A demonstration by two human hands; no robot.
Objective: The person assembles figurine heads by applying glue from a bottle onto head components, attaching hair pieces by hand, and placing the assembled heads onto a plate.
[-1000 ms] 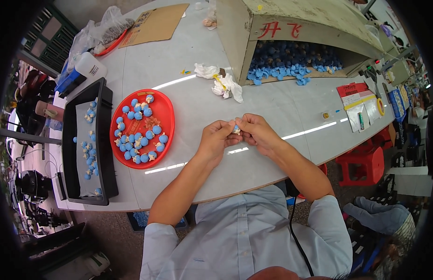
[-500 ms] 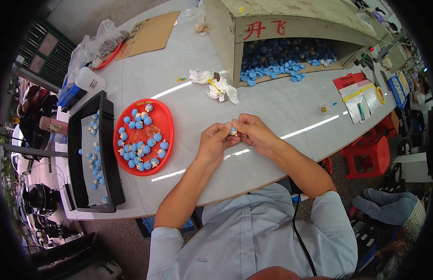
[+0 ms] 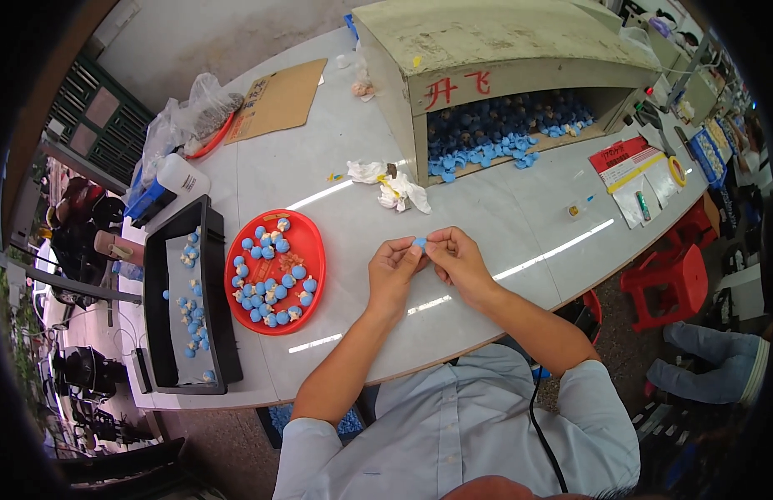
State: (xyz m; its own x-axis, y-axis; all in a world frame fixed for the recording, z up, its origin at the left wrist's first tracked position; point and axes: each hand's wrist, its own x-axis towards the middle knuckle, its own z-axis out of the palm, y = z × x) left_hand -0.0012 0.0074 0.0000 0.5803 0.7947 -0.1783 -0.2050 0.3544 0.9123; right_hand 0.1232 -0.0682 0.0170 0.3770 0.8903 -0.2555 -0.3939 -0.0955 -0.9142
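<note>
A small blue-and-cream piece [image 3: 420, 242] is pinched between both my hands over the near part of the table. My left hand [image 3: 393, 273] holds it from the left with thumb and forefinger. From the other side, the thumb and fingertips of my right hand [image 3: 458, 263] press on it. Mostly its blue rounded side shows; the fingers cover the rest. To the left, a round red plate [image 3: 313, 240] carries several small blue balls with cream parts. Beyond it, a black tray [image 3: 229, 354] holds several similar pieces on a light sheet.
A beige box-like cabinet [image 3: 388, 79], full of blue shell-like pieces [image 3: 486, 154], stands at the back. Crumpled white tissue [image 3: 395, 190] lies before it. Cardboard [image 3: 282, 98] and a white bottle [image 3: 183, 177] are far left. Packets [image 3: 640, 185] lie right; red stools [image 3: 668, 279] stand below.
The piece has turned between my fingers, so more blue and less cream shows. Both hands stay close together around it. The whole view has shifted slightly.
</note>
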